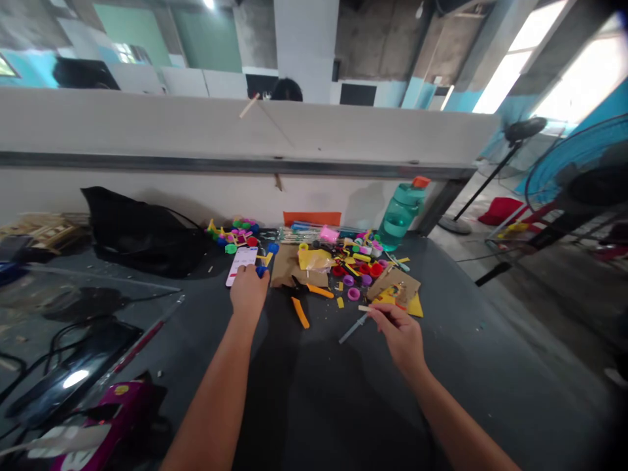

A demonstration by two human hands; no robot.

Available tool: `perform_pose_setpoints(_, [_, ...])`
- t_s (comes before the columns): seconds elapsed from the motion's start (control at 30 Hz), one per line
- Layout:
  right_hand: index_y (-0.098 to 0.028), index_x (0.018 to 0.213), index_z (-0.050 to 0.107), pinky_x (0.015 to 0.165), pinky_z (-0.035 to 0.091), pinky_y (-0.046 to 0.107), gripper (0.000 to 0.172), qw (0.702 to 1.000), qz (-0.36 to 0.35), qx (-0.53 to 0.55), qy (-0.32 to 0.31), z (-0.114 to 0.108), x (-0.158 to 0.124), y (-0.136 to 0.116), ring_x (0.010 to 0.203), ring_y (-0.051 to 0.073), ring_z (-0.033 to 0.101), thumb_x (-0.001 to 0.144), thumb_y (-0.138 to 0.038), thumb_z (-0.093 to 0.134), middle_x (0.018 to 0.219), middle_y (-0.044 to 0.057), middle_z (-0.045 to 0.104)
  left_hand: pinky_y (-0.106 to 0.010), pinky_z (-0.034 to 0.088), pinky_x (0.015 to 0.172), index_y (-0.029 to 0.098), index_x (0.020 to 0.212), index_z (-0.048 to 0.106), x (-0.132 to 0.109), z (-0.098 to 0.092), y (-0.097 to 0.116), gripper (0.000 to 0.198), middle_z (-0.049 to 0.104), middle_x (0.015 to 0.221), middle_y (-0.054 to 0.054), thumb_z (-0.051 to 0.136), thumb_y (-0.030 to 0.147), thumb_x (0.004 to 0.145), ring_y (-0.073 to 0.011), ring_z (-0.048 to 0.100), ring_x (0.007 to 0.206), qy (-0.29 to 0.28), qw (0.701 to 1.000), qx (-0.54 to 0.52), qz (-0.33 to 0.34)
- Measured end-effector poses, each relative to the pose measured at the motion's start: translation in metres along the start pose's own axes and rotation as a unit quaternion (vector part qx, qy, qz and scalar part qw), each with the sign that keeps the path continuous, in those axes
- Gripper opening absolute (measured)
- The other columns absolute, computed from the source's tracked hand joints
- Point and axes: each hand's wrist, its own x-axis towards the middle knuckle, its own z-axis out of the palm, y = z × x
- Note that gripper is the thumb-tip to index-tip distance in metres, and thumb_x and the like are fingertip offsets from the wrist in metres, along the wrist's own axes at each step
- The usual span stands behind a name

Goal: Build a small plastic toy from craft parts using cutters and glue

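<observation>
My left hand point(249, 291) is at the lower right of a lit phone point(236, 269). Its fingers are closed around a blue cap point(261, 271), which seems to belong to a yellow piece point(265, 259) with another blue cap point(273, 248) at its far end. Between thumb and fingertips, my right hand point(403, 335) pinches a short pale wooden stick point(364, 308). Just below that stick a translucent plastic tube point(352, 330) lies on the dark table. Pliers with orange handles point(300, 313) rest between both hands, jaws pointing away.
Colourful caps point(353, 294), cardboard point(395, 282) and a plastic bag point(316, 260) lie ahead. A teal bottle point(396, 219) stands by the partition point(196, 131). At left are a black bag point(142, 232), cables and a purple power strip point(115, 418). A fan point(583, 176) stands right.
</observation>
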Motion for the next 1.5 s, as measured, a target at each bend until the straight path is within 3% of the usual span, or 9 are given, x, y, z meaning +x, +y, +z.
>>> perform_pose_setpoints(0.07, [-0.017, 0.085, 0.067, 0.049, 0.039, 0.023, 0.026, 1.000, 0.005, 0.017, 0.023, -0.006, 0.006, 0.002, 0.052, 0.010, 0.047, 0.073, -0.040, 0.061, 0.063, 0.000, 0.060, -0.031, 0.044, 0.070, 0.017, 0.100, 0.058, -0.013, -0.012, 0.006, 0.032, 0.057, 0.099, -0.011, 0.047, 0.039, 0.079, -0.0236, 0.057, 0.087, 0.014, 0.997, -0.047, 0.059])
perform_pose_setpoints(0.2, [-0.016, 0.087, 0.065, 0.047, 0.036, 0.021, 0.026, 0.994, 0.008, 0.096, 0.059, -0.011, 0.023, 0.004, 0.050, 0.009, 0.045, 0.074, -0.038, 0.061, 0.066, 0.001, 0.062, -0.026, 0.044, 0.069, 0.020, 0.099, 0.059, -0.053, -0.023, 0.024, 0.027, 0.058, 0.094, -0.004, 0.053, 0.034, 0.078, -0.0161, 0.057, 0.078, -0.151, 0.943, -0.196, 0.224])
perform_pose_setpoints(0.37, [-0.016, 0.085, 0.064, 0.047, 0.036, 0.022, 0.025, 0.989, 0.018, 0.146, -0.031, -0.004, 0.036, 0.005, 0.049, 0.009, 0.045, 0.072, -0.037, 0.062, 0.071, 0.003, 0.064, -0.026, 0.043, 0.071, 0.022, 0.091, 0.062, -0.089, -0.008, 0.041, 0.017, 0.058, 0.089, -0.003, 0.058, 0.026, 0.075, -0.0165, 0.056, 0.079, -0.266, 0.901, -0.227, 0.258])
perform_pose_setpoints(0.77, [-0.017, 0.081, 0.067, 0.066, 0.046, 0.028, 0.018, 0.994, -0.048, -0.039, -0.095, 0.011, 0.040, 0.025, 0.072, 0.018, 0.061, 0.073, -0.032, 0.059, 0.078, 0.004, 0.068, -0.029, 0.041, 0.084, 0.023, 0.109, 0.056, -0.084, 0.011, 0.056, 0.031, 0.056, 0.103, -0.005, 0.057, 0.025, 0.078, -0.0196, 0.055, 0.094, -0.218, 0.929, -0.155, 0.257])
perform_pose_setpoints(0.97, [-0.020, 0.086, 0.067, 0.070, 0.046, 0.029, 0.020, 0.988, -0.093, -0.095, -0.073, 0.011, 0.032, 0.034, 0.077, 0.018, 0.061, 0.079, -0.034, 0.055, 0.083, 0.004, 0.068, -0.029, 0.041, 0.079, 0.022, 0.095, 0.059, -0.111, -0.003, 0.068, 0.018, 0.060, 0.094, -0.005, 0.048, 0.026, 0.082, -0.0188, 0.057, 0.087, -0.136, 0.956, -0.230, 0.122])
perform_pose_setpoints(1.07, [-0.020, 0.087, 0.066, 0.072, 0.046, 0.030, 0.020, 0.984, -0.124, -0.105, -0.076, 0.008, 0.030, 0.032, 0.080, 0.018, 0.060, 0.080, -0.034, 0.054, 0.084, 0.005, 0.067, -0.026, 0.042, 0.062, 0.020, 0.080, 0.062, -0.131, 0.004, 0.082, 0.020, 0.062, 0.074, -0.002, 0.047, 0.032, 0.082, -0.0153, 0.057, 0.068, -0.234, 0.901, -0.361, 0.053])
perform_pose_setpoints(1.17, [-0.021, 0.088, 0.066, 0.073, 0.046, 0.030, 0.019, 0.980, -0.143, -0.112, -0.078, 0.007, 0.027, 0.027, 0.081, 0.018, 0.060, 0.082, -0.033, 0.053, 0.084, 0.005, 0.066, -0.021, 0.035, 0.041, 0.017, 0.086, 0.063, -0.144, 0.018, 0.095, 0.026, 0.061, 0.070, -0.001, 0.047, 0.036, 0.080, -0.0092, 0.047, 0.045, -0.351, 0.782, -0.511, -0.061])
perform_pose_setpoints(1.3, [-0.022, 0.088, 0.066, 0.068, 0.047, 0.030, 0.017, 0.979, -0.154, -0.113, -0.065, 0.008, 0.019, 0.020, 0.076, 0.018, 0.059, 0.082, -0.032, 0.053, 0.082, 0.005, 0.066, -0.020, 0.036, 0.038, 0.015, 0.097, 0.065, -0.149, 0.025, 0.100, 0.035, 0.059, 0.072, -0.002, 0.058, 0.040, 0.073, -0.0073, 0.045, 0.048, -0.342, 0.671, -0.641, -0.151])
perform_pose_setpoints(1.5, [-0.023, 0.085, 0.067, 0.064, 0.046, 0.030, 0.012, 0.972, -0.194, -0.107, -0.081, 0.015, 0.007, 0.011, 0.071, 0.017, 0.057, 0.079, -0.028, 0.057, 0.077, 0.003, 0.065, -0.019, 0.039, 0.046, 0.016, 0.090, 0.068, -0.147, 0.019, 0.096, 0.032, 0.061, 0.073, -0.001, 0.069, 0.036, 0.065, -0.0059, 0.045, 0.053, -0.312, 0.585, -0.720, -0.204])
